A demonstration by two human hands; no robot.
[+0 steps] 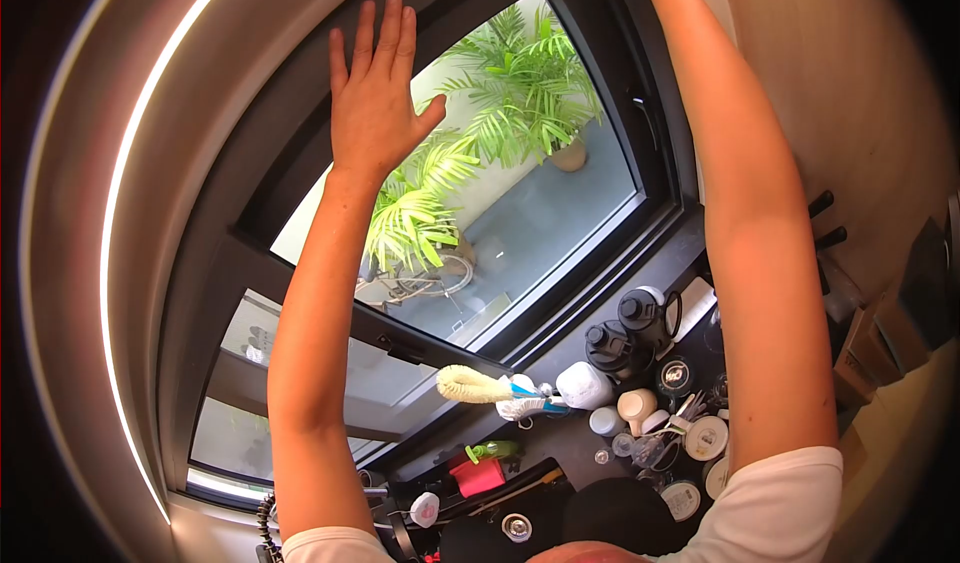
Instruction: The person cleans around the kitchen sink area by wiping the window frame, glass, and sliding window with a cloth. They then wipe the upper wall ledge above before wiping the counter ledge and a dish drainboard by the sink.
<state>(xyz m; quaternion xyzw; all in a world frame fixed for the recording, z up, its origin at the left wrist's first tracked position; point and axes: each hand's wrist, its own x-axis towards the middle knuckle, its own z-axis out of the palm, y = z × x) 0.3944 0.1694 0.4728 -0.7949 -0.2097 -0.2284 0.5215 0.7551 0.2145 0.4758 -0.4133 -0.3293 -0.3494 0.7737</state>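
My left hand (378, 113) is raised with its fingers stretched out and the thumb apart. It lies over the upper part of the dark window frame (290, 178); whether the palm presses on it I cannot tell. Nothing shows in its fingers. My right arm reaches up along the right side of the window, and my right hand is cut off by the top edge of the view. Below that arm's inner side is a dark window handle (643, 118). Through the window glass (520, 213) show green potted palms (520, 83) and part of a bicycle (430, 281).
Below the window, a dark counter holds black bottles (612, 348), a yellow bottle brush (472, 385), a white container (584, 386), several cups and lids (706, 438) and a pink holder (477, 476). Black handles (828, 235) stick out at right. A light strip (118, 193) runs at left.
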